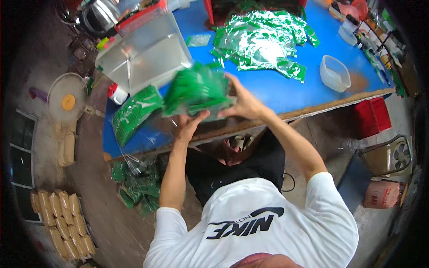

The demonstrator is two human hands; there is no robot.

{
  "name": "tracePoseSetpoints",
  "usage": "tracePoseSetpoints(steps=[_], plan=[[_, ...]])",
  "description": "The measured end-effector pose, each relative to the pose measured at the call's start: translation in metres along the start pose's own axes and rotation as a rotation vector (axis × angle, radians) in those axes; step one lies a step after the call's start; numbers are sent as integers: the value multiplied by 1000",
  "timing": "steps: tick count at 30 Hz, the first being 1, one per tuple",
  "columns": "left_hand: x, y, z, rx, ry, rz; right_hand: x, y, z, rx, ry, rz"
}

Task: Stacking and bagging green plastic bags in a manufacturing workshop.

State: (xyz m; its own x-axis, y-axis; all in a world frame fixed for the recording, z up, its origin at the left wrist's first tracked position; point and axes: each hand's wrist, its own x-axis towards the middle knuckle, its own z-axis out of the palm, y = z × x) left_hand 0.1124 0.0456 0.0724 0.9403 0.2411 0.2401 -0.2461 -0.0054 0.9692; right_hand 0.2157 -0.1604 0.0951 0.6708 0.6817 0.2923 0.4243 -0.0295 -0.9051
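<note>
Head cam: L hand (191, 125) and R hand (245, 103) both have hold of a fat bunch of green packs (195, 88). L hand is at the near side, R hand is at the right end. It's blurry there, so can't tell how hard they squeeze. The bunch is up over the near part of the blue table (286, 96), btwn the green bag (137, 111) on the left and the shiny pile (263, 42) farther back, to the right.

To do this well, I'd hold firm but not squash, b/c thin packs prob. slide & fan out. Best to push the sides even w/ both palms.

Front edge (313, 108) is nr the hands, so a loose pack could tip off. The clear box (158, 51) is close behind, on the left, & the red-top bottle (118, 94) sits by the green bag, so go easy on that side. More room on the R: blue top shows btwn the shiny pile, small tub (335, 75) & front edge.
</note>
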Motion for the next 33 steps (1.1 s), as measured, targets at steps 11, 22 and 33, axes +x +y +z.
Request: tracePoseSetpoints(steps=[11,22,33], plan=[[9,-17,-11,153,-160,121,-9,15,26,-193,123,-109],[6,-45,-20,82,-201,118,7,25,32,-150,-71,-50],[4,-31,-5,91,-40,66,9,46,31,-167,-75,-61]])
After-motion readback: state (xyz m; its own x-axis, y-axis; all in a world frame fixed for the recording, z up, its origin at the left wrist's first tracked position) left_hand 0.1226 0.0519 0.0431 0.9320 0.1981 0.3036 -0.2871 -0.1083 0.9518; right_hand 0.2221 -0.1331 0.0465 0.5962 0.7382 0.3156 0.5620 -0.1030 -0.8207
